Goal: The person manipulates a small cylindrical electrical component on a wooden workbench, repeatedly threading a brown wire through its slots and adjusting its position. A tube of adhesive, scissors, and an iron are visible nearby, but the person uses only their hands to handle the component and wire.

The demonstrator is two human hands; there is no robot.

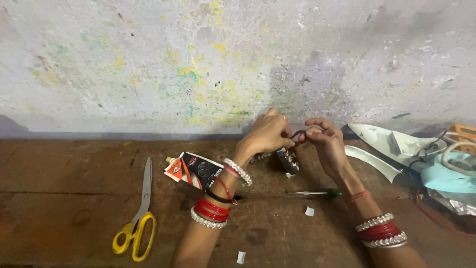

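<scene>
My left hand (270, 133) and my right hand (325, 139) meet near the wall, both pinching a thin reddish ring-shaped piece (296, 134) between their fingertips. Just below them a small round silvery object (288, 160) rests on the brown wooden floor (74, 198); whether my left hand touches it is unclear. Both wrists wear red and silver bangles. A squeezed glue tube (194, 170) in black, red and white lies beside my left forearm.
Yellow-handled scissors (139, 218) lie at the left. A thin metal tool with a green tip (312, 193) lies between my arms. Small white paper scraps (309, 211) are scattered about. White curved pieces, a pale blue object and wires (436, 164) sit at the right by the stained wall.
</scene>
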